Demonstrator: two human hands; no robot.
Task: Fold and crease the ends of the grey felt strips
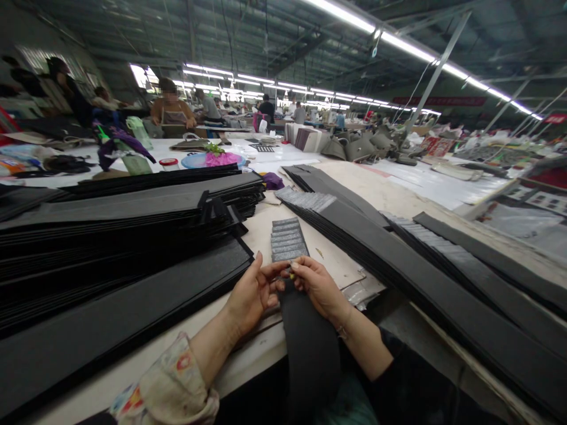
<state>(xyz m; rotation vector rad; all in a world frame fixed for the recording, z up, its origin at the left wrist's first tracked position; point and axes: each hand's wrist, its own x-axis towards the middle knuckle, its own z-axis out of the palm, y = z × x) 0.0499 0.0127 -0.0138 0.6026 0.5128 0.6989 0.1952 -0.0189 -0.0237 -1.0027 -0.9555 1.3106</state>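
Dark grey strips lie fanned at the table edge before me, hanging down toward my lap. Their far ends form a stepped, shiny grey stack. Above the strips, my left hand is turned palm up, thumb apart and fingers loosely curled, with nothing visible in its palm. Its index fingertip meets the fingertips of my right hand. My right thumb and index finger are pinched together. A tiny yellowish spot shows at the pinch, too small to name.
Tall piles of black strips fill the left side. More fanned grey strips lie on the right. Farther back are a blue tray with a pink item, a green bottle and a seated person.
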